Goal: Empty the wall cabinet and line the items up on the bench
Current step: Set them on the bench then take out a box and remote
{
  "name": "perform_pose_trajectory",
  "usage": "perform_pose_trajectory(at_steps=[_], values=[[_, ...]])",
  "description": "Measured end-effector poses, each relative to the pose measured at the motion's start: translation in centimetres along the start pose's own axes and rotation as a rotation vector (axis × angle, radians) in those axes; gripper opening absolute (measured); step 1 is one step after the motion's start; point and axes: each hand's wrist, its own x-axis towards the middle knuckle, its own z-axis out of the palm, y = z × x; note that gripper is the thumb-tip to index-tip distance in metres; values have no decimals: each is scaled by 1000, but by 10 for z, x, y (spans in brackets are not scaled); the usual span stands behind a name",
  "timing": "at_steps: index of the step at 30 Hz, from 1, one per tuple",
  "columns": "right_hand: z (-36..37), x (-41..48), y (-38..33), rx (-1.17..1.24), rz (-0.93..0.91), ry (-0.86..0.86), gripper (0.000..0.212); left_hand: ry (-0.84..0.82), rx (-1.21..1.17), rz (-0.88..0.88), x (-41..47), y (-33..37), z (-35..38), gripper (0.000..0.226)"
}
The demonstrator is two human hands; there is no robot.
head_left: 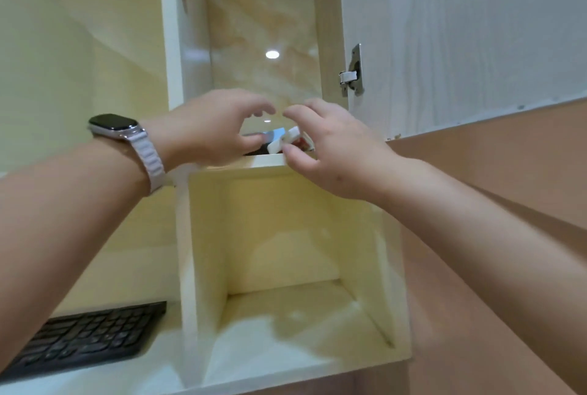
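At centre frame, both hands reach onto the wall cabinet (190, 54) shelf (247, 161); left hand (209, 127) fingers spread open, right hand (330, 153) fingers loosely touching a small white item (282, 140). Lower left, a keyboard (85, 337) lies on the table (158, 372).

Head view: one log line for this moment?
phase: reaching into wall cabinet | left hand: open, at shelf items | right hand: touching white item | bench: keyboard
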Motion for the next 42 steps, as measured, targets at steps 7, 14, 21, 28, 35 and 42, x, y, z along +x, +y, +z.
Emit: perform_pose_trajectory(at_steps=[7, 14, 21, 28, 35, 42], values=[[8, 13, 8, 13, 10, -120, 25, -282, 117, -7, 28, -4, 3, 34], [12, 7, 12, 19, -24, -87, 23, -299, 88, -5, 32, -3, 4, 40], [13, 6, 9, -16, -43, -20, 28, -279, 91, -28, 31, -6, 7, 42], [17, -5, 10, -8, -61, 198, 19, -138, 109, -32, 22, 0, 5, 32], [13, -30, 5, -106, -123, 388, 23, 333, 141, 9, -8, 11, 5, 19], [8, -55, 4, 35, 102, 449, 25, 602, 31, -6, -48, 34, 4, 22]])
